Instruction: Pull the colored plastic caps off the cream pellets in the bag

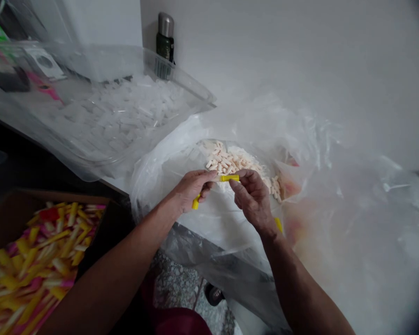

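Note:
Between my hands is a small yellow plastic tube with a pale, clear part at its left end. My left hand is closed, pinching that pale end between thumb and fingers. A second yellow piece pokes out below the curled fingers of the same hand. My right hand has its thumb and fingertips closed at the right end of the yellow tube. Just behind the hands, a heap of small cream-coloured sticks lies in an open clear plastic bag.
A clear plastic tub full of translucent pieces stands at the back left. Lower left, a cardboard box holds many yellow, white and pink tubes. A dark green flask stands by the wall. Another yellow piece shows beside my right wrist.

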A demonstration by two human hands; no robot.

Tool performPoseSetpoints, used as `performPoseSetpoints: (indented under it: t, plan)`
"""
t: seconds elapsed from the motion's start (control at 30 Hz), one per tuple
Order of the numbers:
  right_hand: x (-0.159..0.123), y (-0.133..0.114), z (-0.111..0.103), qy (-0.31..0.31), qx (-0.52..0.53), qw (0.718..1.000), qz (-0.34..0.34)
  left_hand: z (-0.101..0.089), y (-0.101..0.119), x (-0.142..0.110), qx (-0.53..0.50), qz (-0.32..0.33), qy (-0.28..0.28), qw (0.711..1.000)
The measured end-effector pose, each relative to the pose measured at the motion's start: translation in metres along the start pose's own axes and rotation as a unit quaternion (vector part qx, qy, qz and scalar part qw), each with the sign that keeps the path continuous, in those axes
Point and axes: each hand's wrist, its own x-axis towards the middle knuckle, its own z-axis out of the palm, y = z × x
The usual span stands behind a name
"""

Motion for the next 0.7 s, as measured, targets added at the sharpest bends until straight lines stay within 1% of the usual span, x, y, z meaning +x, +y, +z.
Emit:
performPoseSetpoints:
  t: [0.07, 0.2, 0.33, 0.43, 0.5, 0.63, 0.7]
  plan:
    - [0.0, 0.0, -0.002, -0.005, -0.02, 1.0, 0.001, -0.001, 0.0, 0.0, 0.002, 0.005, -0.003, 1.0]
    - [0.0, -0.001, -0.011, -0.01, -0.104, 0.994, -0.031, -0.003, -0.002, 0.001, 0.007, 0.011, -0.006, 1.0]
    - [0.001, -0.007, -0.02, -0.023, -0.226, 0.973, -0.037, -0.003, -0.006, 0.003, 0.021, 0.03, -0.018, 0.999]
    - [0.001, -0.011, -0.021, -0.034, -0.299, 0.953, -0.039, -0.003, -0.009, 0.004, 0.038, 0.05, -0.022, 0.998]
    - [0.001, -0.013, -0.019, -0.038, -0.323, 0.945, -0.031, -0.003, -0.01, 0.005, 0.052, 0.061, -0.022, 0.997]
    - [-0.002, -0.014, -0.016, -0.048, -0.317, 0.947, 0.012, -0.001, -0.011, 0.004, 0.07, 0.079, -0.019, 0.994]
    - [-0.003, -0.014, -0.017, -0.044, -0.323, 0.945, 0.001, 0.0, -0.011, 0.003, 0.068, 0.079, -0.017, 0.994]
